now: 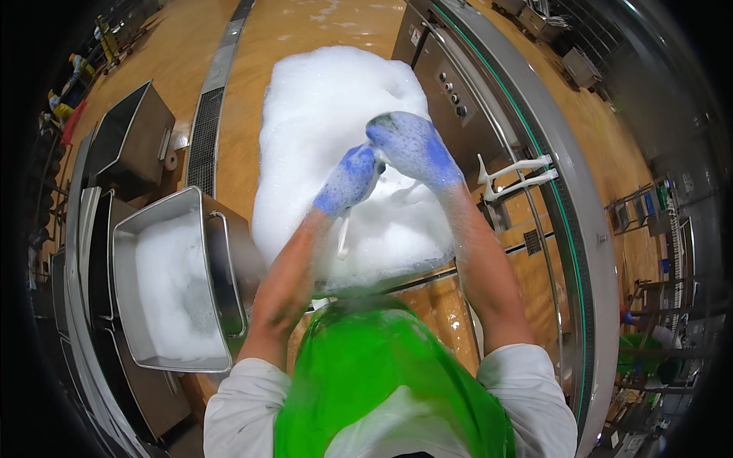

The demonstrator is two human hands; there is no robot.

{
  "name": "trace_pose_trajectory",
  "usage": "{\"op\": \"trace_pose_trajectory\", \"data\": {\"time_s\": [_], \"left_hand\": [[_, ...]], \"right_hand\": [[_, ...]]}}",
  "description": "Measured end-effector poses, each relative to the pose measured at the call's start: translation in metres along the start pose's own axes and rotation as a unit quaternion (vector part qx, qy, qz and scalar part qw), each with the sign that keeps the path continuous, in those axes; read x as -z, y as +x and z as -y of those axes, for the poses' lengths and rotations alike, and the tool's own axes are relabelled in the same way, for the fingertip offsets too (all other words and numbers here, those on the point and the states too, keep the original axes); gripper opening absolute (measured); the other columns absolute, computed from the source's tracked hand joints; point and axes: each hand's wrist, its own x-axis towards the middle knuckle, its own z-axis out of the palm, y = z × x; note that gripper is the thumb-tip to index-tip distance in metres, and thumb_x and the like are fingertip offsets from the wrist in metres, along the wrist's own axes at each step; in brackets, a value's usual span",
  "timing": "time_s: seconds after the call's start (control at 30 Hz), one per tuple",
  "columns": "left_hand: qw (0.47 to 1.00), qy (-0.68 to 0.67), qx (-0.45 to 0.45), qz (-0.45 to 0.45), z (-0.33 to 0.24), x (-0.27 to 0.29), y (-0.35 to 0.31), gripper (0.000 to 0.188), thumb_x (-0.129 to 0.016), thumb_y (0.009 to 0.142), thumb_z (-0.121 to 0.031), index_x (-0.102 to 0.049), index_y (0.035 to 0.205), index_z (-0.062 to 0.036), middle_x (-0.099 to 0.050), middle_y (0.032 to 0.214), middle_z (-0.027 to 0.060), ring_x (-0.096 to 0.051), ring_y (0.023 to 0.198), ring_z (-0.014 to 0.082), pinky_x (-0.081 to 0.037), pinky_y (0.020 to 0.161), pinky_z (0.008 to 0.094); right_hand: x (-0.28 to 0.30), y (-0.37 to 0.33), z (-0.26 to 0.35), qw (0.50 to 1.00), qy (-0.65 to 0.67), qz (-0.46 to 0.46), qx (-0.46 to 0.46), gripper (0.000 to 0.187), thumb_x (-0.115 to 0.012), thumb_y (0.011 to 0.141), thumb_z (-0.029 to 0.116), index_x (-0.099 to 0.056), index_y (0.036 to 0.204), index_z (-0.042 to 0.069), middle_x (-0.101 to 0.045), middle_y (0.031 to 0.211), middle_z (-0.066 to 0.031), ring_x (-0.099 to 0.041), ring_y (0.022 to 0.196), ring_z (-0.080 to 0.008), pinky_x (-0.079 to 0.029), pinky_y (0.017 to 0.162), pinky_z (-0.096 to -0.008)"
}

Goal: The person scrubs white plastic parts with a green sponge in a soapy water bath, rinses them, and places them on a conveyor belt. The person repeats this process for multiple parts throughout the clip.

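Both hands wear blue gloves smeared with foam and meet above a large tub (359, 286) heaped with white suds (328, 99). My left hand (347, 183) is closed around a slim white plastic piece (343, 238), whose lower end sticks out below the fist. My right hand (416, 149) lies against the upper end, fingers curled over a foam-covered dark green scouring pad (391, 119). Suds and fingers hide most of the white piece, so its full shape does not show.
On the left stands a metal bin (202, 275) with foamy water; another steel bin (130, 141) is behind it. A steel machine (458, 99) with buttons lines the right. White forked pieces (519, 177) hang on its rail. A floor drain (205, 130) runs at far left.
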Motion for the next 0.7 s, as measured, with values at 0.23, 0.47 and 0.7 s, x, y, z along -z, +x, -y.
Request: {"op": "trace_pose_trajectory", "data": {"time_s": [0.23,0.47,0.7], "left_hand": [[0.998,-0.014,-0.042,0.051,0.017,0.007,-0.005,0.016,-0.052,0.096,-0.011,-0.059,0.107,-0.0003,-0.066,0.095,0.0207,-0.063,0.084,0.0358,-0.052,0.078,0.0422],[0.997,-0.028,0.067,0.020,-0.024,0.002,-0.010,0.043,-0.038,0.105,-0.036,-0.058,0.093,-0.0002,-0.064,0.087,0.0195,-0.064,0.084,0.0368,-0.052,0.080,0.0454],[0.978,-0.134,0.151,0.049,-0.022,0.013,-0.006,0.032,-0.052,0.102,-0.029,-0.050,0.081,-0.0052,-0.050,0.067,0.0004,-0.047,0.055,0.0131,-0.043,0.051,0.0308]], "right_hand": [[0.016,-0.023,0.027,0.987,0.127,-0.073,-0.073,0.020,-0.057,0.086,0.009,-0.069,0.102,0.008,-0.068,0.099,-0.0122,-0.066,0.098,-0.0285,-0.055,0.086,-0.0385],[0.020,0.006,0.001,0.999,-0.023,0.006,-0.049,0.018,-0.059,0.091,0.016,-0.070,0.103,0.009,-0.069,0.095,-0.0132,-0.068,0.090,-0.0304,-0.056,0.080,-0.0379],[0.041,-0.024,0.000,0.984,-0.011,-0.168,-0.060,0.031,-0.055,0.086,0.004,-0.067,0.113,0.013,-0.068,0.087,-0.0099,-0.067,0.082,-0.0259,-0.058,0.071,-0.0369]]}}
